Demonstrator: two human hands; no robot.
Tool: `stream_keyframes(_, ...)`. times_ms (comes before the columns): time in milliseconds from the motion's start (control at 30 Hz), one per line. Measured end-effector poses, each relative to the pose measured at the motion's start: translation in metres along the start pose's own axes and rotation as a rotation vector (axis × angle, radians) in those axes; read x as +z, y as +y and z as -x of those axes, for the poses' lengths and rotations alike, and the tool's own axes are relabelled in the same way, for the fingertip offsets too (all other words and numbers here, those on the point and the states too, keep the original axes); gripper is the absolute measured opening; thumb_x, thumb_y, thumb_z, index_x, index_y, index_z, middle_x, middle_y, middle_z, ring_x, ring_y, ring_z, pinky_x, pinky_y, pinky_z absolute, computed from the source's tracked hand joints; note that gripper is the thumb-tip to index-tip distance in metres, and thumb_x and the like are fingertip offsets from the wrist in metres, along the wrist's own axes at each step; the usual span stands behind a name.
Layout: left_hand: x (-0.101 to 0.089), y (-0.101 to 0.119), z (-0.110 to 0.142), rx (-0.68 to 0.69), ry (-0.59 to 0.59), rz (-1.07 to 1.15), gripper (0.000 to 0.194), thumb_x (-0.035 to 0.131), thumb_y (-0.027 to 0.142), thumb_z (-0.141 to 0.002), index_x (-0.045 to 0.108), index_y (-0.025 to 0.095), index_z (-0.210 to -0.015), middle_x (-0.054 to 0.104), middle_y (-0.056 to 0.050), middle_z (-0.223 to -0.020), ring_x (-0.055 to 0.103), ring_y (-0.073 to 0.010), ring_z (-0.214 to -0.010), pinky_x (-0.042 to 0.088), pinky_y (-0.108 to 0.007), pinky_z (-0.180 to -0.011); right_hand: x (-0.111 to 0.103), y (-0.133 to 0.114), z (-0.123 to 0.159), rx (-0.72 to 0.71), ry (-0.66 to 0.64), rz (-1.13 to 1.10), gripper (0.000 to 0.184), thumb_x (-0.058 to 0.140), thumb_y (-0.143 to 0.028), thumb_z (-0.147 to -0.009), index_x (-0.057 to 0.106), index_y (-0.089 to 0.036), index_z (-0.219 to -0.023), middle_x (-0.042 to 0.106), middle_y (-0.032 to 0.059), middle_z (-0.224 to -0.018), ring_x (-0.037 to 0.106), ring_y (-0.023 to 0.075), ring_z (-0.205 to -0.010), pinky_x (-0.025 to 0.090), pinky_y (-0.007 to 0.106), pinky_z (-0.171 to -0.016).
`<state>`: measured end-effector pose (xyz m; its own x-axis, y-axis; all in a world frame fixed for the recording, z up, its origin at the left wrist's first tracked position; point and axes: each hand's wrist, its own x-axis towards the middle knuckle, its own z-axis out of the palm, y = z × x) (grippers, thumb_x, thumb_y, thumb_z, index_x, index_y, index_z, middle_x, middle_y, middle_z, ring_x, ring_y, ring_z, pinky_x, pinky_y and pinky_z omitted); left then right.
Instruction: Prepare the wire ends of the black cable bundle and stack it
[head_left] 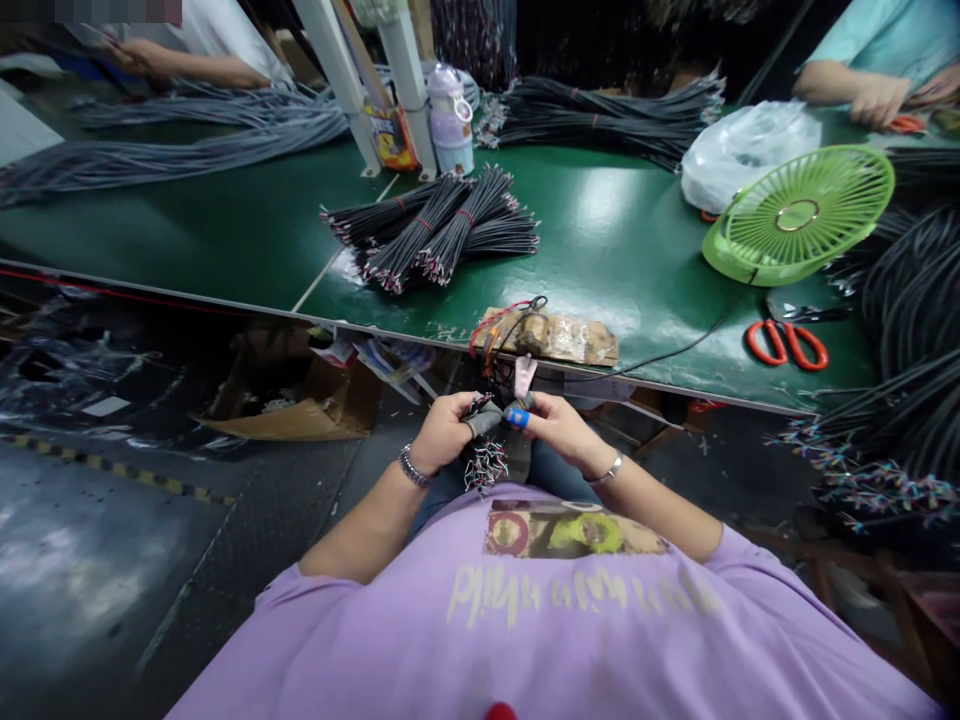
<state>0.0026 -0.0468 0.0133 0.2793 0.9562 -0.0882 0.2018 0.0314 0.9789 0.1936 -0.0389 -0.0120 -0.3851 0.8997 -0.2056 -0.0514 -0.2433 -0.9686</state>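
In front of my lap, my left hand (442,432) is closed around a bundle of short dark wires (486,466). Their stripped red and white ends hang below the fingers, and a grey cover wraps the thumb. My right hand (564,430) is pinched close against it, blue tape round one digit; whatever lies between its fingertips is too small to make out. Just above the fingers, a pale pink clip-like piece (525,374) hangs at the table edge. It sits below a taped wooden block (566,338) with red and black leads.
Tied black cable bundles (442,225) lie on the green table (622,220). To the right are orange-handled scissors (787,342), a green fan (799,215), a plastic bag (750,150) and loose cables (915,310). A bottle (451,125) stands behind. Two co-workers sit across.
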Motion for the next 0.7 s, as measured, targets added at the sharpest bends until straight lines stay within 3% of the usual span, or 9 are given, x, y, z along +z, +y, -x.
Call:
stream_keyframes(133,0.002,-0.001,-0.001,-0.029,-0.047,-0.008,0.025,0.070,0.034,-0.068,0.062,0.011,-0.067,0.055,0.001,-0.059,0.044,-0.0087,-0.056,0.038,-0.021,-0.054,0.006,0.007,0.003,-0.158,0.061,0.092,0.024,0.072,-0.037,-0.067,0.062,-0.016,-0.067,0.061,-0.0014,-0.065,0.052,0.0111,-0.061,0.044,0.025,-0.063)
stream_keyframes(300,0.005,0.003,0.001,-0.082,-0.126,0.021,0.028,0.072,0.036,-0.065,0.058,0.012,-0.062,0.049,0.004,-0.053,0.039,-0.0068,-0.051,0.036,-0.020,-0.051,0.005,0.011,0.008,-0.147,0.089,0.122,0.020,0.069,-0.033,-0.069,0.062,-0.015,-0.064,0.056,-0.0027,-0.059,0.047,0.0100,-0.056,0.040,0.024,-0.058)
stream_keyframes(367,0.005,0.005,0.002,-0.092,-0.127,0.041,0.030,0.072,0.037,-0.065,0.057,0.012,-0.060,0.048,0.004,-0.052,0.039,-0.0066,-0.050,0.035,-0.020,-0.050,0.003,0.012,0.006,-0.141,0.156,0.084,0.021,0.068,-0.032,-0.068,0.059,-0.015,-0.061,0.053,-0.0036,-0.056,0.045,0.0089,-0.055,0.038,0.023,-0.055)
stream_keyframes(533,0.002,0.004,0.004,-0.132,-0.062,0.156,0.028,0.072,0.037,-0.066,0.061,0.012,-0.067,0.052,0.002,-0.051,0.043,-0.0072,-0.046,0.034,-0.020,-0.046,-0.006,0.017,-0.002,0.051,0.316,-0.212,0.026,0.069,-0.038,-0.066,0.055,-0.017,-0.064,0.055,-0.0030,-0.056,0.046,0.0081,-0.050,0.042,0.022,-0.053)
stream_keyframes(700,-0.001,0.003,-0.001,-0.105,0.017,0.301,0.026,0.074,0.035,-0.066,0.063,0.012,-0.072,0.055,0.002,-0.049,0.047,-0.0077,-0.044,0.035,-0.021,-0.045,-0.011,0.012,-0.012,0.183,0.217,-0.493,0.039,0.057,-0.056,-0.078,0.058,-0.017,-0.073,0.060,0.0006,-0.064,0.049,0.0080,-0.049,0.049,0.024,-0.054)
